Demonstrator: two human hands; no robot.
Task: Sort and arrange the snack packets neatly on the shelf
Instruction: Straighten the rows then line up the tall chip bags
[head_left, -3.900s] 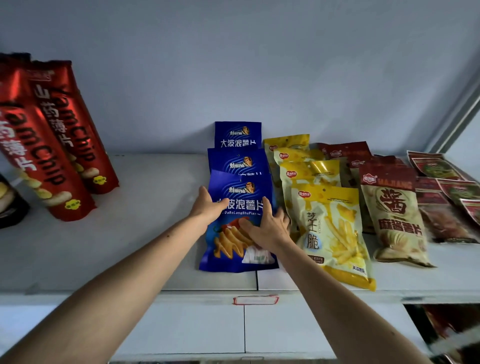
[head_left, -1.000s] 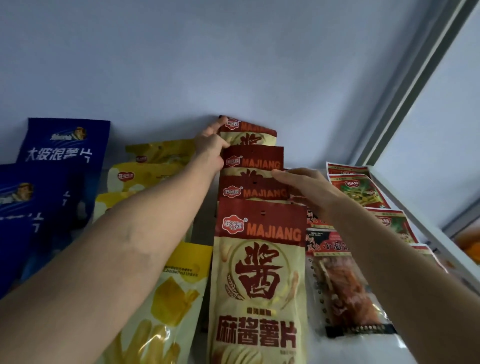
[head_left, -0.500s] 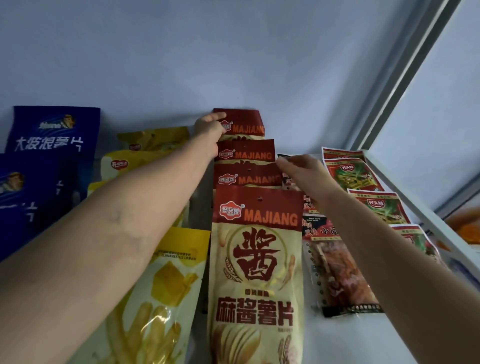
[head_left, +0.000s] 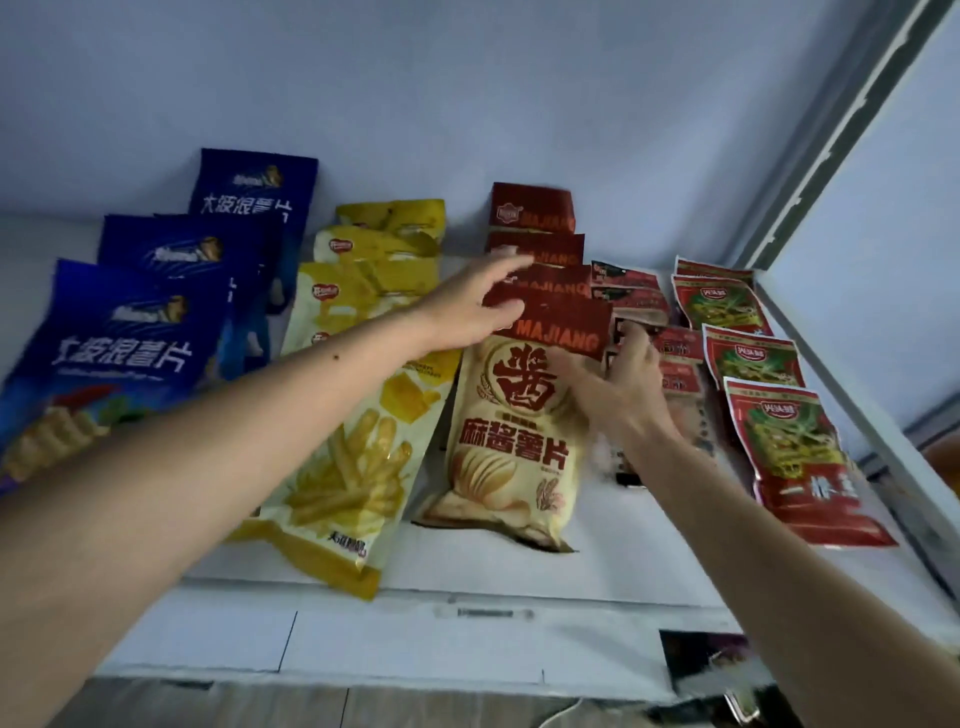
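Front cream-and-dark-red MAJIANG chip packet (head_left: 511, 441) is laid flat on the white shelf board (head_left: 623, 540), foremost in a column of four overlapping packets of the same kind (head_left: 535, 234) run back to the pale blue rear wall (head_left: 467, 93). Its red header band is covered at the left end by the left hand (head_left: 470, 306): fingers spread, palm down, fingertips reaching onto the second and third packets behind. No pinch is seen there. The right hand (head_left: 618, 389) is placed at the packet's right edge, just under the header, fingers loosely splayed; whether the edge is gripped cannot be told, motion blur.

Just right of the column, small dark-red packets with clear windows (head_left: 631, 296) are stacked in a rough row, partly hidden by the right hand. Further right, four red-and-green packets (head_left: 779, 441) are shingled front to back near the shelf's right side frame (head_left: 852, 364).

Left of the MAJIANG column, yellow fries packets (head_left: 353, 457) are lined up front to back, the front one crossed by the left forearm, its lower corner overhanging the shelf lip. Far left, three dark blue chip packets (head_left: 156, 312) are stood in an overlapping row, rearmost against the wall.
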